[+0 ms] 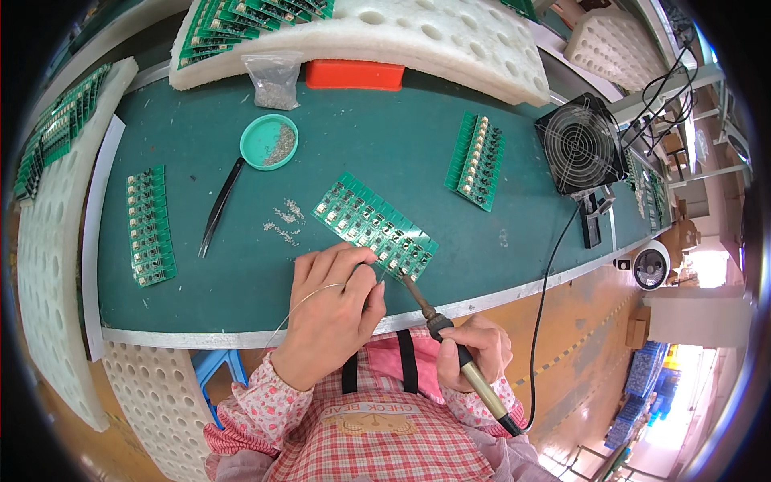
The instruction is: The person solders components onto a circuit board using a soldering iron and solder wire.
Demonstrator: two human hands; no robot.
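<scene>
A green circuit board panel (351, 210) lies aslant on the mat in front of me, with rows of small white and black parts. My right hand (475, 347) grips a soldering iron (475, 384), whose tip meets the panel near its right end. Over the panel's near edge, my left hand (333, 309) pinches thin solder wire (309, 296), which trails back over the hand. The wire's end reaches toward the iron's tip; whether they touch is too small to tell. Black tweezers (221, 207) and a scatter of tiny parts (285, 221) lie to the left.
A round green dish (250, 153) holds tiny parts, near a clear bag (275, 83) and a red box (353, 75). More panels (150, 225) (477, 161) flank the work. A black fan (580, 145) stands at right; the iron's cord (546, 281) hangs over the table edge. White foam blocks (450, 40) border the back.
</scene>
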